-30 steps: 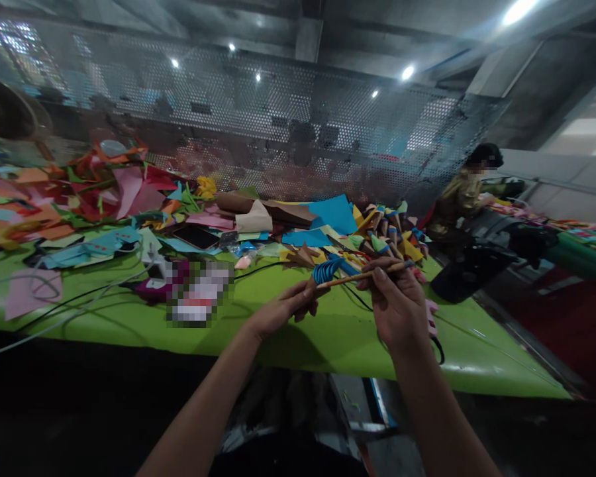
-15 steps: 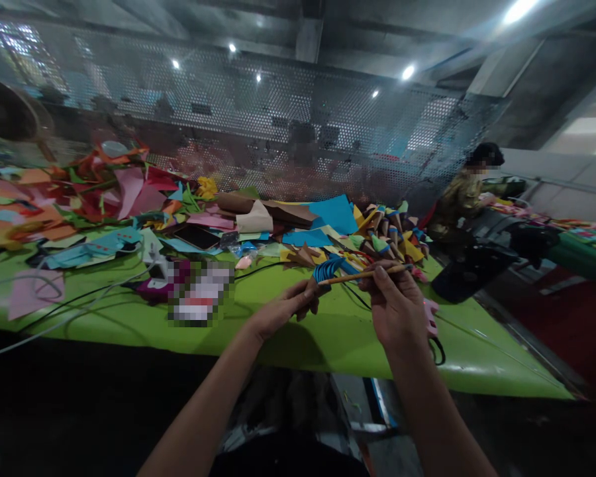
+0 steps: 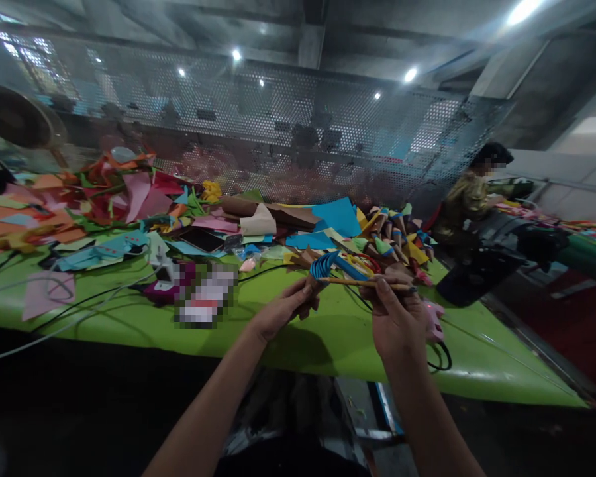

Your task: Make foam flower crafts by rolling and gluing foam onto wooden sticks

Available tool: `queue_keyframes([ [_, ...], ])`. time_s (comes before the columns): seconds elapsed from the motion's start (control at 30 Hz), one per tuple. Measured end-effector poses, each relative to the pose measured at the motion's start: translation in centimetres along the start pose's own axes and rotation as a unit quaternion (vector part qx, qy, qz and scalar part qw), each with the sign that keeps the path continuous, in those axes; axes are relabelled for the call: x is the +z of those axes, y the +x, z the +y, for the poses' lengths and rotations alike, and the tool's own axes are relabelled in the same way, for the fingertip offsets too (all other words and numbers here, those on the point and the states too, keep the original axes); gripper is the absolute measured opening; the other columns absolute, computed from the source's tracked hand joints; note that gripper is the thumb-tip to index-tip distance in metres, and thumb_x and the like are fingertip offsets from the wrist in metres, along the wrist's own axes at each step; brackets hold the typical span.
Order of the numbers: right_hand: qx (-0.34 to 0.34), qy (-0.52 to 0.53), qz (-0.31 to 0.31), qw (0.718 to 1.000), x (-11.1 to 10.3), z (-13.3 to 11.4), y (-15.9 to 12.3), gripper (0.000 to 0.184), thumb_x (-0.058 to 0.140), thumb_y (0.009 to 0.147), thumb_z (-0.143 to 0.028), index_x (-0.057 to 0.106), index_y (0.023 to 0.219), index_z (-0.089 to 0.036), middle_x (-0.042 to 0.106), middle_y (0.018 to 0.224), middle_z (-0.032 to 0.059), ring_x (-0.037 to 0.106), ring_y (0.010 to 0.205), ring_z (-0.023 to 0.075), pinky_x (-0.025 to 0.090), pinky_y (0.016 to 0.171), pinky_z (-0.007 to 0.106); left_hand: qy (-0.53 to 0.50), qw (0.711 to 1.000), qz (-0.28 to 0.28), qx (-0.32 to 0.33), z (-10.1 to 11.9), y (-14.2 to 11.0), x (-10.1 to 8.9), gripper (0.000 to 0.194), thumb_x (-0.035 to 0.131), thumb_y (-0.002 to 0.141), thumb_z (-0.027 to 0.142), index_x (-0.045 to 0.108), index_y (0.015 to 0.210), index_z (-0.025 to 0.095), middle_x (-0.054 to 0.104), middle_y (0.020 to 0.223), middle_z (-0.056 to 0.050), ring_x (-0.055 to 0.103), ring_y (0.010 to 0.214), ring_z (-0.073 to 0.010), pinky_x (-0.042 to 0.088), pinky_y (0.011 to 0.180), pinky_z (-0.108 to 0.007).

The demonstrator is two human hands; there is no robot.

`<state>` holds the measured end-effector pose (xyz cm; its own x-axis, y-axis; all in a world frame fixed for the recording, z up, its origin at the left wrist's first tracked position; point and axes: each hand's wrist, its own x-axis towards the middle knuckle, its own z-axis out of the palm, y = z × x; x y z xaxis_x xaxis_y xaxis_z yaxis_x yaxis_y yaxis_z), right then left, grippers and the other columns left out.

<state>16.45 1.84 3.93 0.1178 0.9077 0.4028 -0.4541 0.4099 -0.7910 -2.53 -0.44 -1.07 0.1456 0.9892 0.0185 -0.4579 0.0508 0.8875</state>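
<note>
Pinched in the fingers of my left hand (image 3: 288,308) is a small craft piece (image 3: 322,266), brown at its base with layered blue strips that look like paper or felt. My right hand (image 3: 400,318) grips a thin, tan wooden stick (image 3: 350,282) between thumb and fingers. The stick lies nearly level, and its left tip reaches the blue strips; I cannot tell whether it touches them. Both hands are above the green tabletop (image 3: 298,344). Just beyond them lie a blue strip (image 3: 352,267) and several brown, blue and yellow cone-like pieces (image 3: 390,232).
Coloured scraps (image 3: 139,192) heap at the back left. Nearer are a dark phone (image 3: 202,239), a purple power strip (image 3: 163,289) with cables and a pixelated item (image 3: 207,298). A pink object (image 3: 434,321) with a black cord sits beside my right hand. A person (image 3: 469,195) works at right.
The stick has tilted from sloping up to the right to nearly level, its right end lower. My left hand keeps its hold on the craft piece. The whole view has shifted slightly.
</note>
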Motion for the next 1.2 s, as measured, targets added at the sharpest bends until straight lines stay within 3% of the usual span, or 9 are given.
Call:
queue_keyframes([
  [0.3,0.014,0.029,0.029,0.999,-0.3,-0.7,0.2,0.022,0.088,0.067,-0.027,0.07,0.078,-0.021,0.067,0.083,-0.0022,0.065,0.074,0.0112,0.055,0.062,0.021,0.021,0.999,-0.027,0.035,-0.4,0.3,-0.5,0.049,0.073,0.078,0.056,0.067,0.108,0.017,0.059,0.081,-0.003,0.045,0.065,-0.0098,0.031,0.06,-0.025],
  [0.63,0.025,0.064,0.055,0.996,-2.1,-0.5,0.8,0.021,0.087,0.067,-0.025,0.071,0.08,-0.022,0.071,0.083,-0.0039,0.066,0.067,0.0097,0.055,0.058,0.02,0.087,0.994,0.009,0.062,0.2,-0.2,-0.1,0.048,0.079,0.072,0.054,0.067,0.099,0.017,0.058,0.082,-0.002,0.044,0.072,-0.0129,0.034,0.065,-0.026],
  [0.83,0.049,0.037,0.102,0.993,-3.6,0.8,0.8,0.03,0.09,0.061,-0.031,0.071,0.082,-0.02,0.07,0.077,-0.0052,0.061,0.057,0.0066,0.05,0.05,0.017,0.103,0.99,-0.024,0.095,0.2,-0.1,-0.1,0.041,0.073,0.079,0.054,0.064,0.094,0.017,0.056,0.079,-0.001,0.042,0.068,-0.0111,0.033,0.063,-0.025],
  [1.2,0.097,0.026,0.13,0.986,-5.1,4.1,0.1,0.035,0.093,0.051,-0.033,0.071,0.074,-0.019,0.063,0.065,-0.0058,0.054,0.053,0.0068,0.045,0.046,0.017,0.098,0.991,-0.016,0.094,0.1,-0.1,-0.5,0.044,0.073,0.08,0.053,0.07,0.103,0.015,0.058,0.08,-0.002,0.043,0.068,-0.0103,0.034,0.066,-0.025],
])
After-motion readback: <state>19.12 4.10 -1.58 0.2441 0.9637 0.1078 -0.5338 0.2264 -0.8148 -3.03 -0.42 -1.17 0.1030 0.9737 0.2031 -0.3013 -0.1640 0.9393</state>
